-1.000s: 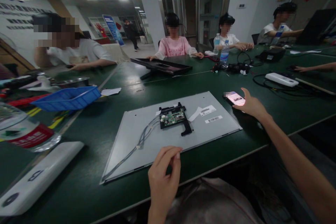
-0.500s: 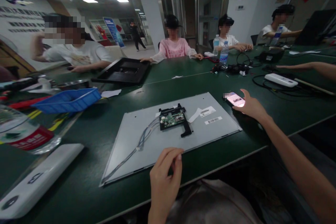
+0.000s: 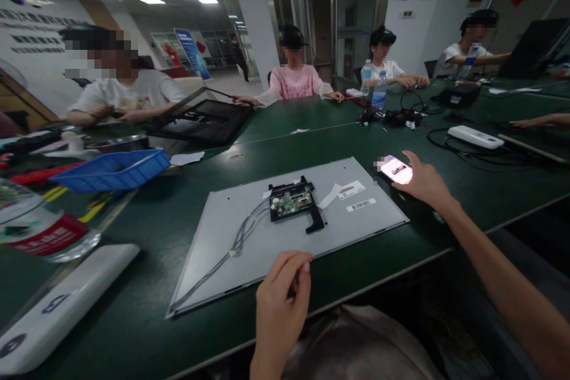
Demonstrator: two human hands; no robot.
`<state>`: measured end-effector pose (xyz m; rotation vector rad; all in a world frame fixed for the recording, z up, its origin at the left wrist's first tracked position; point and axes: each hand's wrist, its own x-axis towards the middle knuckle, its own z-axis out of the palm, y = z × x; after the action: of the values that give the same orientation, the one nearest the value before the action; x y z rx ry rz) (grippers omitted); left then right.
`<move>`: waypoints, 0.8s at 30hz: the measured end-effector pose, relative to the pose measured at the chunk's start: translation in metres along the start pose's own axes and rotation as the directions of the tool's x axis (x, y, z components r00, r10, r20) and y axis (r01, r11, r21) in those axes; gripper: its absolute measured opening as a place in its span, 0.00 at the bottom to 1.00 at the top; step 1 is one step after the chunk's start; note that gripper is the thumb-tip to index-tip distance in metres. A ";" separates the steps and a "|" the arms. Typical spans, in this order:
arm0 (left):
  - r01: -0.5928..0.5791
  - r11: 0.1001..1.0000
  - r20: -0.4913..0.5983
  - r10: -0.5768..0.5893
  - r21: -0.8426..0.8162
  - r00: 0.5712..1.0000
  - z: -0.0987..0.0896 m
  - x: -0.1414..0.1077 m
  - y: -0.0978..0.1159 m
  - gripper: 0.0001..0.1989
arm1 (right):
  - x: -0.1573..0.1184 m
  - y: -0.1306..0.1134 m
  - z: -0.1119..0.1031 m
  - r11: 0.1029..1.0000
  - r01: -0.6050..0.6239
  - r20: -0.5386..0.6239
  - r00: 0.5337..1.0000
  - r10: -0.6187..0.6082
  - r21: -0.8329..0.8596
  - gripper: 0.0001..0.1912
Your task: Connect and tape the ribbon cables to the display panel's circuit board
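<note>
My right hand (image 3: 428,183) grips a smartphone (image 3: 396,170) with a lit screen, just beyond the right edge of a flat display panel. The grey-white back of this panel (image 3: 249,273) faces up on the table. A green circuit board (image 3: 291,203) in a black bracket sits at its middle, with thin grey cables (image 3: 238,243) running to the near left corner. At the panel's front edge is my left hand (image 3: 282,303), its thumb and fingers drawn together in a pinch. I see nothing between them, and cannot tell whether they touch the panel.
A blue tray (image 3: 113,171), a large water bottle (image 3: 47,219) and a white oblong device (image 3: 66,309) stand at left. Across the green table (image 3: 276,139), co-workers sit near a black frame (image 3: 207,119). Cables and a white device (image 3: 475,136) lie at right.
A thin black frame part now stands raised at the far left. The left co-worker's raised hand has come down, and a co-worker's arm at right has drawn back. My hands stay nearly still.
</note>
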<state>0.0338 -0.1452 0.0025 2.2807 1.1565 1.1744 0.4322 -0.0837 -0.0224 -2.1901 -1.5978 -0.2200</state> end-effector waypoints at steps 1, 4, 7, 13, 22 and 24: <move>-0.002 1.000 0.010 0.002 0.007 1.000 0.000 0.000 0.001 0.08 | 0.000 -0.001 0.000 1.000 0.003 -0.001 1.000 -0.003 -0.005 0.48; 0.001 1.000 0.039 -0.002 0.022 0.999 0.001 0.001 0.002 0.09 | -0.002 -0.002 -0.001 1.000 0.006 0.010 1.000 -0.006 -0.006 0.47; 0.002 1.000 0.058 -0.004 0.028 0.998 0.001 0.001 0.002 0.09 | -0.002 -0.006 -0.004 0.999 0.031 -0.009 0.999 -0.031 -0.037 0.46; -0.047 0.997 0.064 0.044 0.055 0.997 0.004 0.002 0.002 0.10 | -0.005 -0.016 -0.012 0.985 0.121 -0.070 0.989 -0.130 -0.119 0.43; -0.075 0.994 0.097 0.068 0.076 0.993 0.005 0.001 0.000 0.10 | -0.004 -0.011 -0.005 0.988 0.133 -0.075 0.987 -0.140 -0.081 0.42; -0.077 0.994 0.112 0.068 0.078 0.991 0.006 0.000 -0.001 0.10 | -0.003 -0.010 -0.004 0.988 0.135 -0.072 0.988 -0.140 -0.072 0.42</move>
<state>0.0381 -0.1440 -0.0012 2.4341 1.1090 1.0299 0.4228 -0.0857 -0.0173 -2.0948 -1.7230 -0.3991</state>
